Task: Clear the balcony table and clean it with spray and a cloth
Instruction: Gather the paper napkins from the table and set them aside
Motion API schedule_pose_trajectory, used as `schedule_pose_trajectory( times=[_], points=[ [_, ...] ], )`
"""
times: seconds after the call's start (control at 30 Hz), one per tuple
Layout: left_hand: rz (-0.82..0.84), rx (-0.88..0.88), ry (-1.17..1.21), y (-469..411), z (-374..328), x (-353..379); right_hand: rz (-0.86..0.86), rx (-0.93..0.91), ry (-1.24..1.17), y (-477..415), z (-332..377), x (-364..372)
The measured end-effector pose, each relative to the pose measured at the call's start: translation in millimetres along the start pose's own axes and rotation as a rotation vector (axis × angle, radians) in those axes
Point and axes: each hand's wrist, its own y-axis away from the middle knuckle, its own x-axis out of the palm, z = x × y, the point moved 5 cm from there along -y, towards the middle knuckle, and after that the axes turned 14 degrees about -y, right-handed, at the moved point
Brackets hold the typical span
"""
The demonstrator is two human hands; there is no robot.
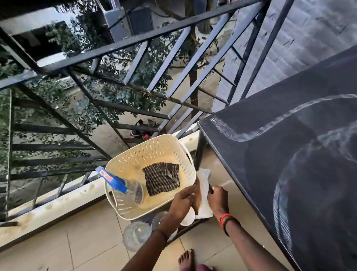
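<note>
While the person stands barefoot on the balcony tiles, both hands meet just beside the near right corner of a cream perforated basket (143, 142). The left hand (184, 199) and the right hand (218, 198) each have their fingers curled round a crumpled white cloth (203, 182). The cloth is bunched upright between them, its top end rising against the basket's right rim and its bottom end hanging below the palms. A red band and a dark beaded one (227, 220) circle the right wrist.

Inside the basket lies a clear spray bottle (130, 192) with a blue trigger head, tipped toward the left wall, nozzle pointing up and away. Next to it, flat on the basket floor, is a folded dark checked cloth (162, 178), close to the bottle but apart from it.

To the right stands the black balcony table (303, 146). Its top is bare of objects and marked with pale, curving wet streaks, and its near left corner is close to the basket. Just below the basket, partly behind the left forearm, are clear glass tumblers (136, 234) and something white and round that I cannot make out.

A black metal railing (122, 45) with slanted bars runs behind the basket, leafy branches and a street showing through it. One bare foot (186, 262) shows at the bottom edge.
</note>
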Motion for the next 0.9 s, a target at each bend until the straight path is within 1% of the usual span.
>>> schedule_pose_trajectory(
  times=[0.1, 0.2, 0.33, 0.57, 0.73, 0.9],
  points=[
    [-0.001, -0.015, -0.007, -2, 4, 1, 0.038, 0.002, 0.014, -1, 1, -1],
    [0.009, -0.020, 0.021, -2, 2, 2, 0.121, 0.040, 0.015, 3, 3, 3],
    [-0.016, -0.012, 0.029, -2, 2, 2, 0.186, 0.085, -0.025, 7, 6, 5],
    [-0.010, -0.030, 0.079, -5, 4, 2, 0.191, 0.119, -0.037, 7, 7, -2],
    [-0.018, -0.036, 0.150, 2, 0, -1, 0.137, 0.128, -0.091, 8, 8, -8],
    [-0.029, -0.048, 0.234, 10, -2, -3, 0.118, 0.127, -0.138, 14, 9, -11]
  ],
)
